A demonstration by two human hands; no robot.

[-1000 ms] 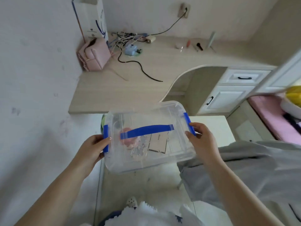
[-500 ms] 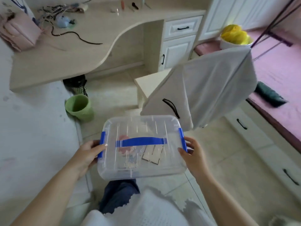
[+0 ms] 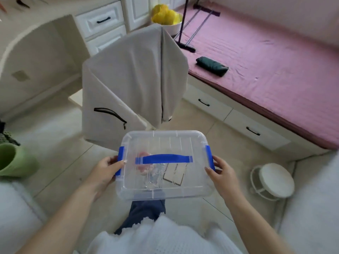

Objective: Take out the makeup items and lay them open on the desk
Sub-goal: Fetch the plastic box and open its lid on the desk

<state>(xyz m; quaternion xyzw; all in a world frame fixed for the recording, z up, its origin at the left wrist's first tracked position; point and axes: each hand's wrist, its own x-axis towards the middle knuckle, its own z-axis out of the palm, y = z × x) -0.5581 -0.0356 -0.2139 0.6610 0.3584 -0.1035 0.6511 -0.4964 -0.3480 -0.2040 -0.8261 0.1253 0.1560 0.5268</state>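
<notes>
Two hands grip lidded clear box (image 3: 165, 187): left hand (image 3: 107, 170), right hand (image 3: 222, 174) at blue end latches; pink item (image 3: 144, 155), cards (image 3: 174, 174) inside.

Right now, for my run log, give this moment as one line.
left hand: grips box end | right hand: grips other end | clear storage box: lid closed, above floor | makeup items: inside

Below you, the pale tiled floor (image 3: 187, 114) fills the middle of the frame. At the left edge a green bin (image 3: 15, 160) stands on it; at the lower right a round white stool (image 3: 275, 178) does too. A chair draped in a grey jacket (image 3: 132, 79) stands at centre. In the upper right, the pink bed (image 3: 266, 57) carries a dark folded bundle (image 3: 211, 66), perhaps an umbrella, and the foot of a metal rack (image 3: 185, 47). The desk (image 3: 60, 13) curves across the upper left.
</notes>
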